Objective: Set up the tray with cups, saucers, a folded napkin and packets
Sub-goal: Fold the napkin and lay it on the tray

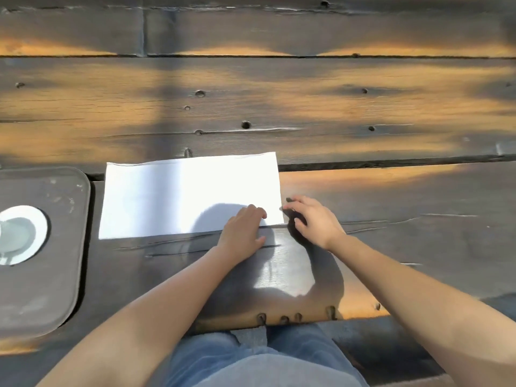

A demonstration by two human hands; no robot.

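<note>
1. Napkin [190, 196]: a white rectangle lying flat on the dark wooden table [307, 107], just to the right of the tray [67, 196] and not yet on it. I cannot count its layers.
2. The left hand [243, 230] lies with straight fingers flat on the napkin's near right part, pressing it down. It grasps nothing.
3. The right hand [315, 219] sits at the napkin's right edge, close to the near corner, with bent fingers and tips at the edge. I cannot tell whether they pinch the napkin or only touch it.
4. The tray holds a white saucer [39, 222] with what seems to be a cup [14, 233] on it, cut off by the left border. No packets show.
5. Handling, as a judgement: the napkin looks light, thin and limp. Lifted by one corner it would probably sag and fall open, and a push could slide it on the wood.
6. The best hold is likely a pinch at both corners of the right edge. The other palm would stay flat as an anchor while a crease is pressed.
</note>
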